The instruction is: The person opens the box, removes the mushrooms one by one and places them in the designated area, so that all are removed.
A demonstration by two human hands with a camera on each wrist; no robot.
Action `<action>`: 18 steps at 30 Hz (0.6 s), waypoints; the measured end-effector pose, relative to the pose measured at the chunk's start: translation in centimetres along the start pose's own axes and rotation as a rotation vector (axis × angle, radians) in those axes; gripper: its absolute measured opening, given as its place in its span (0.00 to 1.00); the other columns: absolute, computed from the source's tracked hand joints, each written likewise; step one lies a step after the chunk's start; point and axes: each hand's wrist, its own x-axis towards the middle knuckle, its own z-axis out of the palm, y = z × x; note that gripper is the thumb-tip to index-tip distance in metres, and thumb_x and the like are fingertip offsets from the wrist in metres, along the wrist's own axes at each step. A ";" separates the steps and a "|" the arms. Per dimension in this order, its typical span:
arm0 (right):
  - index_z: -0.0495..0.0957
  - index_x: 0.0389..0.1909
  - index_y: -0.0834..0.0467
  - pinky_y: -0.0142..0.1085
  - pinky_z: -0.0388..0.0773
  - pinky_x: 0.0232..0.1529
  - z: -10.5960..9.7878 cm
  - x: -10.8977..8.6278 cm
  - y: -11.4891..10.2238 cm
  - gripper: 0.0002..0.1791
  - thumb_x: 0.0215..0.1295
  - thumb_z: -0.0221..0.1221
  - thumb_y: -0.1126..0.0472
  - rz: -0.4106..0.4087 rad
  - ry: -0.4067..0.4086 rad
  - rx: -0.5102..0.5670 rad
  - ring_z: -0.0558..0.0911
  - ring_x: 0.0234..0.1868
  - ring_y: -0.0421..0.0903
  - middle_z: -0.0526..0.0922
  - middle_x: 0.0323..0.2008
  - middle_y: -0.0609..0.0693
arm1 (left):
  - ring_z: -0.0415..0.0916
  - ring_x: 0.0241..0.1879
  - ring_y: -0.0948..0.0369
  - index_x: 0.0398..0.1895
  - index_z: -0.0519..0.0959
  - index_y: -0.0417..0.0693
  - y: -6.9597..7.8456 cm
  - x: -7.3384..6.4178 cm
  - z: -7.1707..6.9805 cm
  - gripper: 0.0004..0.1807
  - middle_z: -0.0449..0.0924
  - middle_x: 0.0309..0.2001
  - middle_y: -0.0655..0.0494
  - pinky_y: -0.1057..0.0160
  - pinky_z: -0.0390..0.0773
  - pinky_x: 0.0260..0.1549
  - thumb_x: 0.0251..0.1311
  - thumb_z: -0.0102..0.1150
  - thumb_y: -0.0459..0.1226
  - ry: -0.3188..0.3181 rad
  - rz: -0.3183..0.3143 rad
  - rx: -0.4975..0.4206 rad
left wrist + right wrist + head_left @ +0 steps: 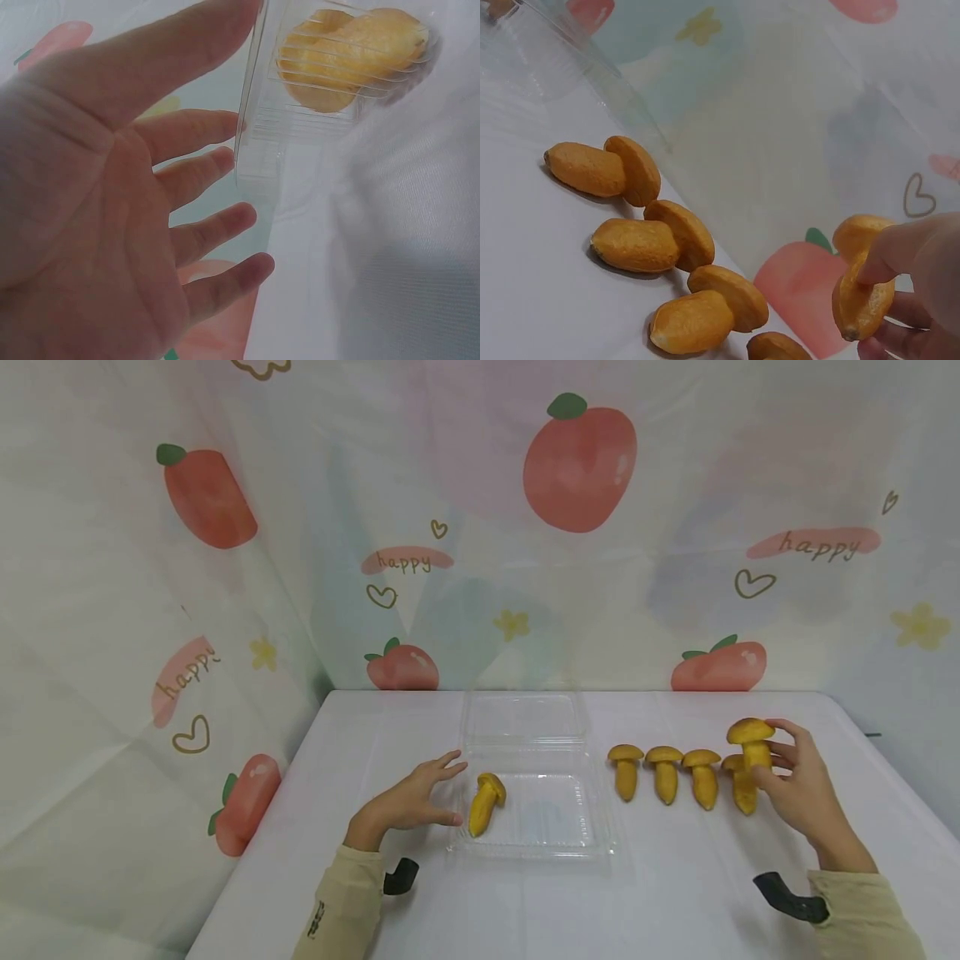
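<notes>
My right hand [804,785] pinches a yellow mushroom [750,732] by its stem, raised over the right end of a row, its brown-yellow cap up. In the right wrist view the thumb lies across the stem of that held mushroom [861,300]. Beside the clear plastic box [555,843], my left hand [408,795] has its fingers spread, fingertips right at the left wall. One mushroom [486,805] lies tilted inside the box at its left. The left wrist view shows the palm and fingers [202,236] with nothing held.
Several mushrooms stand in a row on the white table [540,910], from a left one [626,772] to one partly hidden behind the held mushroom. The box's open lid [523,717] leans back toward the printed curtain [480,460], which also hangs at the left.
</notes>
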 end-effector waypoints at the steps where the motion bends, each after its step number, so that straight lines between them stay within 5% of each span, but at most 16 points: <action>1: 0.41 0.79 0.64 0.15 0.64 0.32 -0.1 0.0 0.1 0.41 0.71 0.51 0.66 0.010 0.006 0.003 0.66 0.61 0.75 0.58 0.70 0.79 | 0.46 0.80 0.42 0.78 0.60 0.44 0.0 0.0 0.0 0.47 0.47 0.82 0.48 0.32 0.54 0.74 0.58 0.72 0.43 0.001 0.002 0.000; 18: 0.40 0.78 0.68 0.12 0.64 0.27 -0.3 0.4 3.2 0.42 0.69 0.51 0.66 0.124 0.092 0.026 0.65 0.60 0.77 0.55 0.70 0.80 | 0.47 0.80 0.41 0.78 0.60 0.43 -0.1 0.1 -0.1 0.47 0.48 0.82 0.47 0.33 0.54 0.74 0.58 0.73 0.42 0.005 -0.005 0.003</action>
